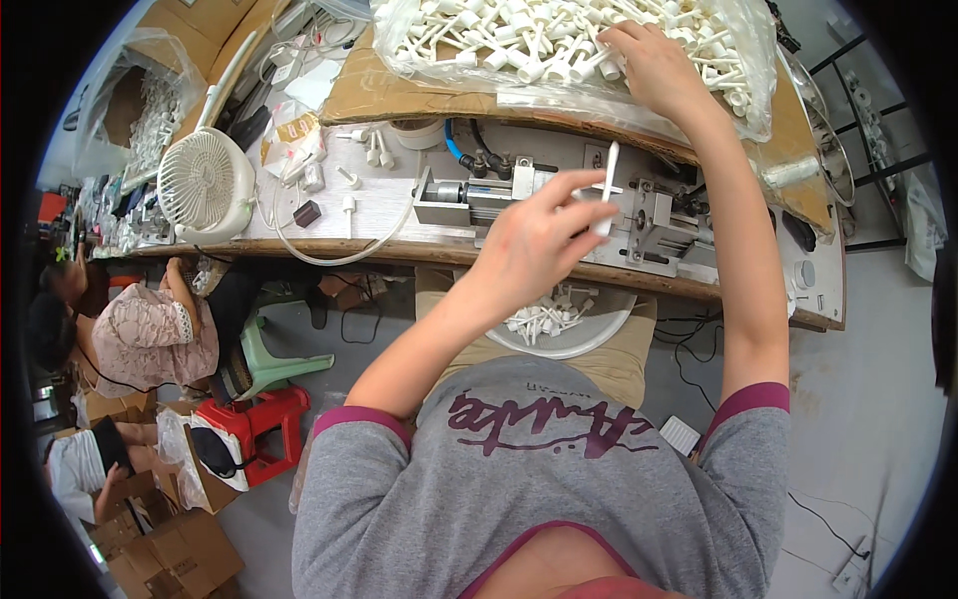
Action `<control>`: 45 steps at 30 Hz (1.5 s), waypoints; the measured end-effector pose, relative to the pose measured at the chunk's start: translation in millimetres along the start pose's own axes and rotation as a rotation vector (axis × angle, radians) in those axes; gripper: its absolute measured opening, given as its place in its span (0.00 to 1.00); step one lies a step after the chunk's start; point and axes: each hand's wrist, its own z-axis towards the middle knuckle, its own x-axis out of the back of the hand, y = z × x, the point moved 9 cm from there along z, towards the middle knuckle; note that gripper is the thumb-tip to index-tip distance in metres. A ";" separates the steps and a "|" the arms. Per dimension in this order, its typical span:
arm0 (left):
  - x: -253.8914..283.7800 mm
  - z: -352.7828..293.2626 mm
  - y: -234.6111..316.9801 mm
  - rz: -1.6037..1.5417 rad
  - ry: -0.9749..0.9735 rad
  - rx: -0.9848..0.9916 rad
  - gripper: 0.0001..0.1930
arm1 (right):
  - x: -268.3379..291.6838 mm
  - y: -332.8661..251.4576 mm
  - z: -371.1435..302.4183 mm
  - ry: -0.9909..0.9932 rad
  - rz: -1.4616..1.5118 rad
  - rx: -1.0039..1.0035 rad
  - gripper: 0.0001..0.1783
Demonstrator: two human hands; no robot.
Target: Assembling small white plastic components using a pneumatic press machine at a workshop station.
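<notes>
My left hand (539,240), slightly blurred, pinches a slim white plastic part (612,175) that stands nearly upright between its fingers, over the bench in front of a metal clamping fixture (659,225). Farther off, my right hand (654,70) reaches into a heap of white plastic parts (539,35) with thin stems and round cup-like ends. Its fingers are curled around one of them at the heap's near edge. The heap lies in a clear plastic bag (439,70) on a sheet of cardboard (399,95).
A metal cylinder mechanism (464,195) sits left of the fixture. Several loose white parts (374,150) and a white fan (205,185) are on the bench's left side. On my lap rests a bowl (599,334) with more white parts. Other people sit at the left, near a red stool (264,424).
</notes>
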 end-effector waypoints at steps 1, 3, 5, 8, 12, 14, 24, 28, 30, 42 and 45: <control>-3.7 -13.0 -3.1 0.014 -0.022 0.022 0.15 | 6.1 -5.6 -3.4 -0.001 0.043 0.025 0.19; -11.9 -32.4 -8.2 0.114 -0.003 -0.017 0.16 | 19.3 -15.0 -13.4 -0.004 0.125 0.067 0.17; -20.1 -45.2 -14.5 0.215 -0.009 -0.050 0.15 | 24.0 -17.8 -24.5 -0.053 0.248 -0.069 0.15; -36.0 -54.3 -27.0 0.306 -0.010 -0.068 0.13 | 34.8 -22.0 -33.1 0.005 0.197 -0.035 0.14; -54.6 -49.5 -24.5 0.417 -0.108 -0.130 0.11 | 63.1 -29.9 -42.8 0.199 0.067 0.085 0.14; -55.8 -43.5 -23.7 0.465 -0.105 -0.145 0.10 | 76.8 -31.2 -45.0 0.235 0.130 0.069 0.14; -58.5 -42.2 -30.0 0.454 -0.251 -0.030 0.13 | 64.8 -30.7 -108.5 0.076 1.267 -0.624 0.14; -23.6 -12.8 -18.1 0.252 -0.187 0.018 0.15 | 61.5 -61.6 -153.6 0.213 1.246 -0.559 0.16; 6.5 12.3 -13.0 0.246 -0.033 0.005 0.15 | 71.5 -84.9 -165.7 0.122 0.784 -0.387 0.17; 1.6 121.7 -56.0 0.604 -0.124 -0.089 0.09 | 30.2 -158.0 -188.0 0.072 0.240 -0.114 0.15; -1.4 117.1 -54.4 0.528 -0.170 -0.058 0.10 | 22.0 -163.8 -190.6 0.054 0.204 -0.089 0.13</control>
